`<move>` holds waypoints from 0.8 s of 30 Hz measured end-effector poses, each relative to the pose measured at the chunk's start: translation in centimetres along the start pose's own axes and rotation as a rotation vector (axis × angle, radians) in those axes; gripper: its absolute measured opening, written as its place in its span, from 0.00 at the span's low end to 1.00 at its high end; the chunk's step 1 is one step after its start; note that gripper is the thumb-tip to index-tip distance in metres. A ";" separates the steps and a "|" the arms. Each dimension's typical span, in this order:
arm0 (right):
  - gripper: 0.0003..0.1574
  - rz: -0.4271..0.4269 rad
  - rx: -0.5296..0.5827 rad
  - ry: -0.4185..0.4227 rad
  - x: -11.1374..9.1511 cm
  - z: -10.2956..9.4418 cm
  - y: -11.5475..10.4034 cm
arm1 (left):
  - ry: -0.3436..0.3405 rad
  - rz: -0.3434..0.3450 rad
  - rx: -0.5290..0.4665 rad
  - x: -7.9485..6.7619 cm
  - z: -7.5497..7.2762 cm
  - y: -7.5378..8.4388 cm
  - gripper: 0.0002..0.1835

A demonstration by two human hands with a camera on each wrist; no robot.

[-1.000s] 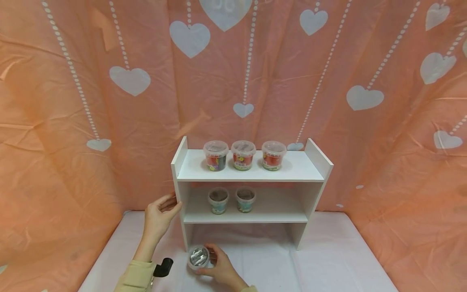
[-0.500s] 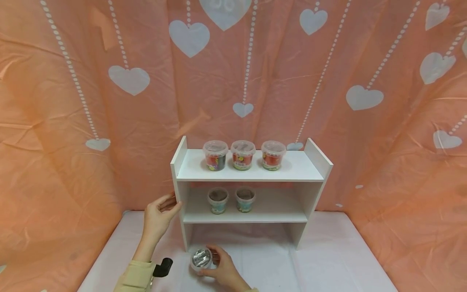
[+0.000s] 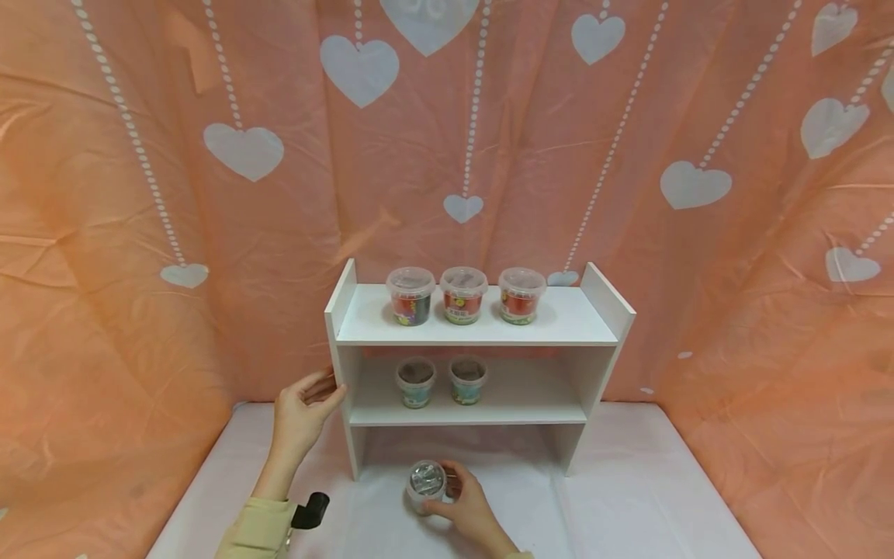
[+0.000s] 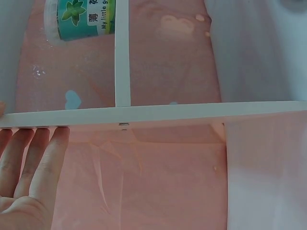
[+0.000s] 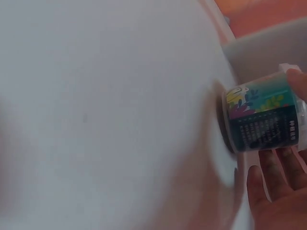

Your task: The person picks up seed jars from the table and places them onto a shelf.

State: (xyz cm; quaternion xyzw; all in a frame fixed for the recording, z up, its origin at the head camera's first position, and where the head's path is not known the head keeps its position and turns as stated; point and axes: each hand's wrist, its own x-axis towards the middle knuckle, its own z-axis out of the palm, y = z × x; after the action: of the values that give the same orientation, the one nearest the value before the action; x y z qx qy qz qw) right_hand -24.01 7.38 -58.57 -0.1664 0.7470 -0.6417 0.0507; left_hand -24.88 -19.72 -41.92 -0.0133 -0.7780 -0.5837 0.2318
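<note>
My right hand (image 3: 473, 506) holds a small clear plastic cup (image 3: 426, 480) between thumb and fingers, in front of the shelf unit's lower opening. Silvery packing shows through the cup's top. In the right wrist view the cup (image 5: 264, 115) has a teal printed label with flowers and a dark text panel; whether its base touches the table I cannot tell. My left hand (image 3: 296, 415) rests against the left side panel of the white shelf unit (image 3: 475, 334). Its straight fingers (image 4: 45, 163) press the panel's outer face, with the thumb at the front edge.
Three lidded cups with red labels (image 3: 464, 307) stand on the top shelf. Two smaller teal cups (image 3: 417, 394) (image 3: 467, 390) stand left of centre on the middle shelf. A white-covered table (image 3: 628, 481) lies below, with an orange heart-patterned curtain (image 3: 279, 210) behind.
My right hand has carried the cup to the right and slightly closer to the shelf unit. My left hand has stayed on the side panel.
</note>
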 end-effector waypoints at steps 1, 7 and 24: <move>0.39 -0.002 0.001 0.008 -0.1 -0.4 0.1 | 0.001 -0.002 0.000 0.0 0.0 0.0 0.23; 0.39 -0.034 -0.024 0.044 -0.6 -2.8 0.2 | 0.003 0.003 0.005 0.0 0.0 0.0 0.22; 0.40 -0.044 -0.041 0.175 -2.4 -7.5 -2.9 | -0.006 0.005 0.011 0.0 0.0 0.0 0.22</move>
State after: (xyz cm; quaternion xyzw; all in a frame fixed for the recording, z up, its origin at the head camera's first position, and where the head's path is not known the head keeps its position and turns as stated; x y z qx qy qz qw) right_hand -23.39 14.85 -54.80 -0.1269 0.7576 -0.6395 -0.0324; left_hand -24.86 -19.69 -41.91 -0.0159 -0.7819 -0.5789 0.2310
